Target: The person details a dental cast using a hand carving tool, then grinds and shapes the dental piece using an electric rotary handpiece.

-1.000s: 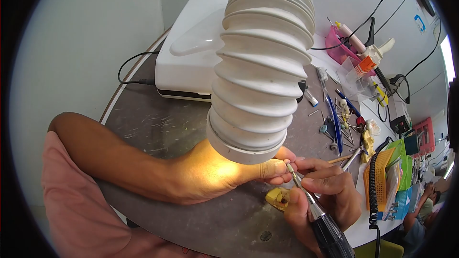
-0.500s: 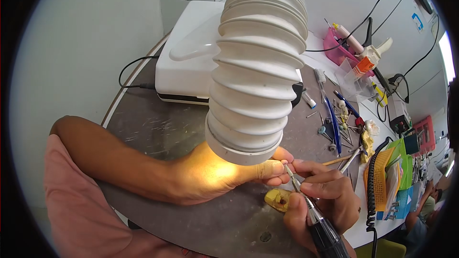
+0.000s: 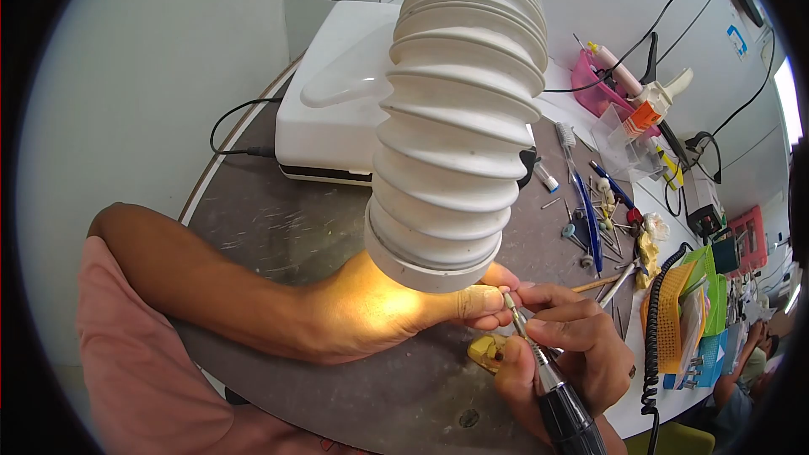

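Note:
My left hand (image 3: 396,303) is lit by a bright light and pinches a small pale piece (image 3: 504,290) between thumb and fingers. My right hand (image 3: 573,337) is closed round a black and silver rotary handpiece (image 3: 560,396), whose tip meets the small piece. The fingertips of both hands touch or nearly touch there. Just below them, a yellow dental model (image 3: 484,352) rests on the grey table, partly behind my right hand. A white ribbed hose (image 3: 455,135) hangs over my left hand and hides part of its fingers.
Behind the hose is a white machine (image 3: 329,101) with a black cable. Right of it lie a blue-handled brush (image 3: 586,211), several burs and a wooden stick. Farther right are a pink basket (image 3: 594,88), an orange basket (image 3: 666,329), a coiled cord and another person (image 3: 746,371).
The handpiece and my right hand have shifted slightly, and the handpiece stands a little steeper. My right fingers now cover more of the yellow model. My left hand stays almost in place.

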Motion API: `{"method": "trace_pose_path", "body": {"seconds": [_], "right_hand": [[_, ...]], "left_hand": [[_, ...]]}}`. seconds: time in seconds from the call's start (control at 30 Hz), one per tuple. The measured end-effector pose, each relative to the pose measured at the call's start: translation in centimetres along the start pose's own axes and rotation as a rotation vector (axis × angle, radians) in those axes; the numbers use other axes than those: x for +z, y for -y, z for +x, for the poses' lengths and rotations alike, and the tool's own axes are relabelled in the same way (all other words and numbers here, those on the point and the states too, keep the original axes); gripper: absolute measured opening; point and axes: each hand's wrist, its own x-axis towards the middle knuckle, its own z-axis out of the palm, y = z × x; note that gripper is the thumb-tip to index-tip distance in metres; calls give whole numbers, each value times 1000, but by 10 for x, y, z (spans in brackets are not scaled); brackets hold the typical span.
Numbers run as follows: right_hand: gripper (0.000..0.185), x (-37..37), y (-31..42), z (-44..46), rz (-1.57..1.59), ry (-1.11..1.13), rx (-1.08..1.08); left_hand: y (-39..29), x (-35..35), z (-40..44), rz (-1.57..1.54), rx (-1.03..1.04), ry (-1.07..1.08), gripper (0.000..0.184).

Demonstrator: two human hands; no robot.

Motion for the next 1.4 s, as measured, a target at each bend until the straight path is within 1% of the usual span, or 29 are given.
{"method": "trace_pose_path", "body": {"seconds": [0.1,0.2,0.27,0.33,0.4,0.47,0.53,0.67,0.83,0.9,0.97,1.03,1.07,1.13,1.17,1.23,1.27,1.33,1.4], "right_hand": [[26,1,-3,1,-1,1,-42],[26,-1,-3,-2,58,-6,-32],[25,-1,4,-1,27,-6,-6],[25,-1,5,-1,-4,-5,24],[24,-1,0,-2,-11,-8,-31],[25,-1,0,-1,-10,-3,-33],[25,-1,0,0,-8,3,-36],[25,0,1,2,-28,19,-27],[25,-5,2,1,-45,35,-60],[19,-4,3,5,66,-101,-171],[20,-7,6,3,36,-114,-133],[19,-9,5,1,49,-116,-46],[19,-11,6,0,48,-117,-47],[21,-15,7,-1,57,-81,40],[21,-14,8,-4,58,-80,41],[28,-12,10,-10,65,-123,210],[28,-12,10,-10,66,-122,210],[31,-12,11,-10,23,-68,203],[30,-12,12,-10,18,-67,195]], "left_hand": [[-1,1,-1,-3,-4,-2,27],[-1,1,-1,-14,-23,-3,28],[-2,1,-1,-29,-38,-5,29],[-4,3,0,-30,-58,-62,22],[-4,4,0,-31,-50,-66,22],[-2,3,0,-34,-42,-71,21],[0,-1,-1,-42,-27,-1,30],[-2,0,-1,10,-35,-16,30],[1,1,0,-61,-28,-22,28],[-2,3,1,-67,-36,-25,27],[-3,4,1,-72,-48,-24,26],[-2,4,1,-62,-47,-38,25],[-4,5,1,-61,-47,-36,25],[-11,6,0,60,-78,-17,25],[-12,6,0,60,-79,-18,25],[-13,6,-2,127,-62,-18,27],[-12,6,-2,126,-62,-20,27],[-9,2,0,227,-49,23,29],[-5,1,0,233,-32,29,29]]}}
